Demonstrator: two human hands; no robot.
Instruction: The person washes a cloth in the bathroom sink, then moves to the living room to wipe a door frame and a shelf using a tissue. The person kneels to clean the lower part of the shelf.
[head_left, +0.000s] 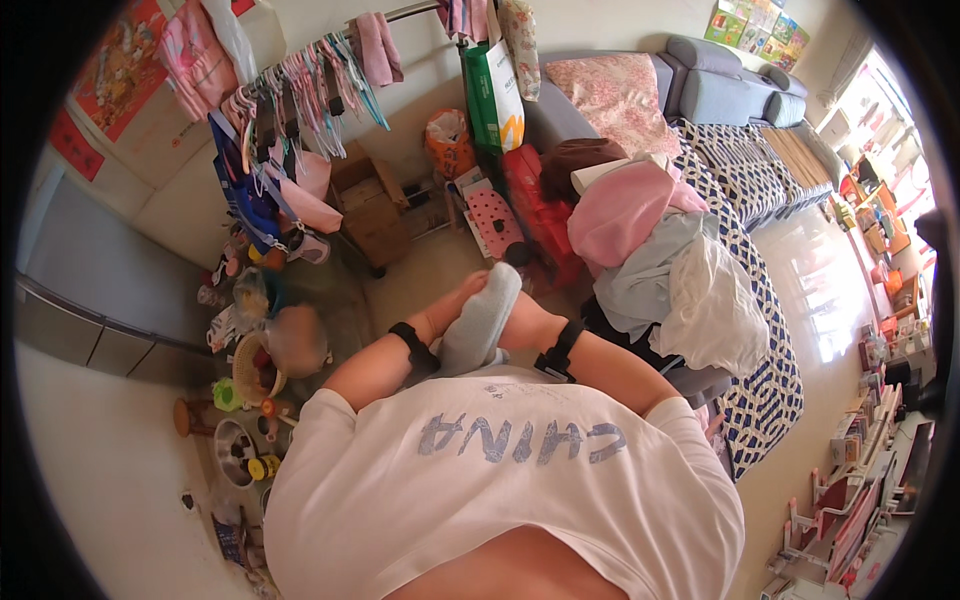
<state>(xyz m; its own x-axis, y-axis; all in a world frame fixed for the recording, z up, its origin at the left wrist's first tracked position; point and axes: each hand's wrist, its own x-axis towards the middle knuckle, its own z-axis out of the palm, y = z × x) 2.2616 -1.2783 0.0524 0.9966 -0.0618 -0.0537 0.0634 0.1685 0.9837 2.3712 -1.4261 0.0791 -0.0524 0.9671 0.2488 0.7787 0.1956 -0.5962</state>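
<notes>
A light grey piece of fabric (480, 319), apparently a folded sock, stands upright between my hands in front of my chest. My left hand (450, 306) grips it from the left, with the fingertips near its top edge. From the other side, my right hand (523, 321) holds it lower down; the fabric hides part of the fingers. Each wrist wears a black band. Beyond my right forearm, a heap of laundry lies on the sofa end, with a pink garment (622, 210), a light blue garment (649, 274) and a white garment (709, 307).
A rail of hangers (315, 90) stands ahead to the left, near a cardboard box (367, 202). A red bag (536, 210) sits beside the laundry. The sofa bears a patterned cover (761, 360). At left are a wicker basket (251, 382) and a metal bowl (234, 450).
</notes>
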